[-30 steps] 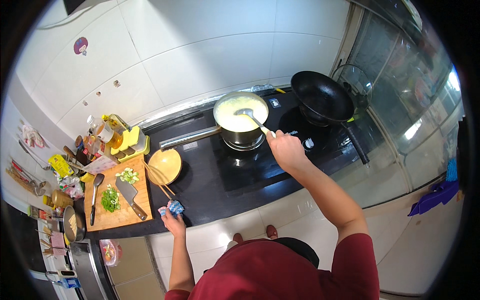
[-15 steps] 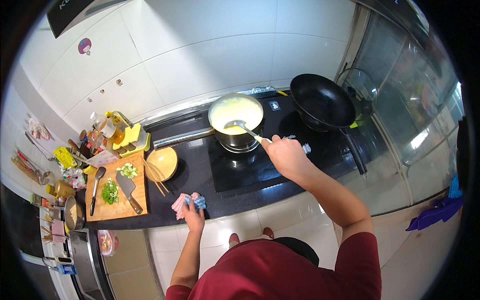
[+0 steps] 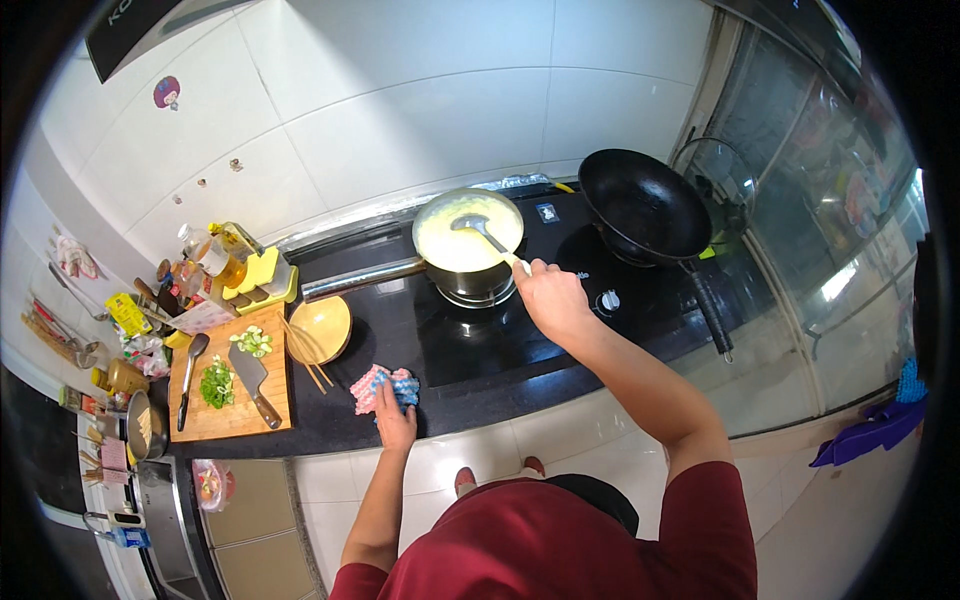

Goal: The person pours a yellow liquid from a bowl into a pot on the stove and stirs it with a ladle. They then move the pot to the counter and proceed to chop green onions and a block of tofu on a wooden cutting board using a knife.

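Note:
My right hand (image 3: 552,300) is closed round the light handle of a ladle (image 3: 480,230), whose grey head sits in the pale yellow liquid. That liquid fills a steel saucepan (image 3: 470,275) on the left burner; its long handle points left. At the counter's front edge, my left hand (image 3: 396,425) lies with fingers stretched out over a bunched pink, white and blue cloth (image 3: 400,385). The underside of that hand is hidden. A yellow bowl (image 3: 322,325) with chopsticks across its rim stands beyond the cloth, to its left.
A black wok (image 3: 645,200) occupies the right burner, its handle jutting towards the front edge. On the left, a wooden cutting board (image 3: 205,420) carries a cleaver (image 3: 252,378), a black spatula (image 3: 190,375) and chopped greens (image 3: 217,384). Bottles (image 3: 225,265) and a yellow seasoning box (image 3: 262,280) stand behind.
The ladle head has moved up and slightly left in the pan, with my right hand shifting left too. My left hand and the cloth have slid slightly forward and right.

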Demonstrator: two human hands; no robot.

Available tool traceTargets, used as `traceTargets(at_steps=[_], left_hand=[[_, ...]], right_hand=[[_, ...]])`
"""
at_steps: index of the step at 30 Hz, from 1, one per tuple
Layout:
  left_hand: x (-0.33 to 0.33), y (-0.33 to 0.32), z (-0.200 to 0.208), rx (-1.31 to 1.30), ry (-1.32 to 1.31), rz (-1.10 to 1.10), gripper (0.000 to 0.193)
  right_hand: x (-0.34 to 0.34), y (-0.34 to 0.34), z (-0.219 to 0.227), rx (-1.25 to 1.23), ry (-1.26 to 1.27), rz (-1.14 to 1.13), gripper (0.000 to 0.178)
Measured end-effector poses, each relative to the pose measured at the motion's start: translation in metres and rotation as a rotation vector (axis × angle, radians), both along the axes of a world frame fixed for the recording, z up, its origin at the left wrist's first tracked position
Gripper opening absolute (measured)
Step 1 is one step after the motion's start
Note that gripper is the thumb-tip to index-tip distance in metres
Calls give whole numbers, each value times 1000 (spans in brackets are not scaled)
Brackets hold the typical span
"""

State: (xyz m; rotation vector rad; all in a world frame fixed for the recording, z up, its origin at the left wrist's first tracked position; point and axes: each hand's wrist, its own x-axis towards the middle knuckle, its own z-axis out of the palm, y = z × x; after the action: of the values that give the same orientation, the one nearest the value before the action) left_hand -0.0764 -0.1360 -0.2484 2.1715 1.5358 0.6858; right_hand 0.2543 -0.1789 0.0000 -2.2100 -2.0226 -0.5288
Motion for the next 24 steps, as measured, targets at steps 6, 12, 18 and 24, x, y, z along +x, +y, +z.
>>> traceTargets(at_steps=[6,12,18,24], left_hand=[[6,-5,8,48,14,30,82],[11,-8,16,152,59,100,78],[11,-4,24,83,27,13,70],[10,5,23,-4,157,-35,60]], right_hand=[[25,-18,29,97,589,142,33],[104,-34,-45,203,483,-221,20],[110,-37,-132,-163,438,-232,23],[119,-28,-134,-197,318,-128,17]])
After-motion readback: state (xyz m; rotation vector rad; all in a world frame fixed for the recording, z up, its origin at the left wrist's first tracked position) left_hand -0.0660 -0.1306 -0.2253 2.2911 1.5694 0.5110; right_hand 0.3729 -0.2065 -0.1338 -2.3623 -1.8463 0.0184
